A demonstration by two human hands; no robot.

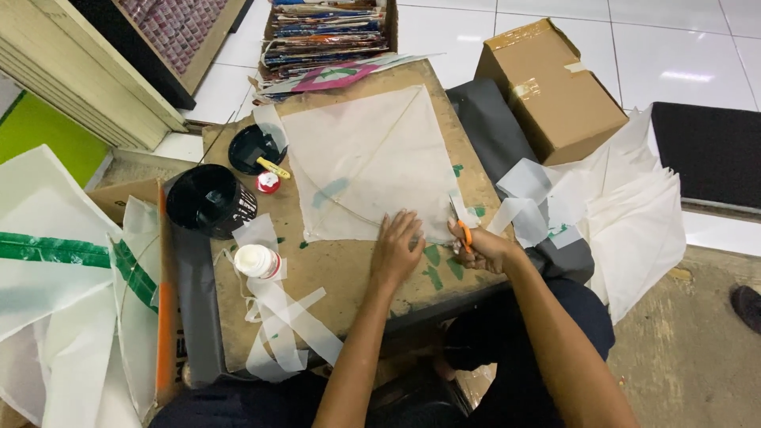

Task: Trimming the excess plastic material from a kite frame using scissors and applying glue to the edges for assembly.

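Note:
A white paper kite (pixel 369 162), diamond-shaped with thin stick ribs, lies flat on a brown board (pixel 349 273). My left hand (pixel 395 250) presses flat on the kite's near edge, fingers spread. My right hand (pixel 481 247) grips orange-handled scissors (pixel 462 228) at the kite's near right corner, blades pointing away from me.
A black tub (pixel 209 200), a black lid (pixel 254 147), a small red-and-white cap (pixel 268 182) and a white glue bottle (pixel 258 261) sit on the board's left. White paper strips (pixel 277 325) hang off the front. A cardboard box (pixel 549 89) and stacked white kites (pixel 634 214) lie right.

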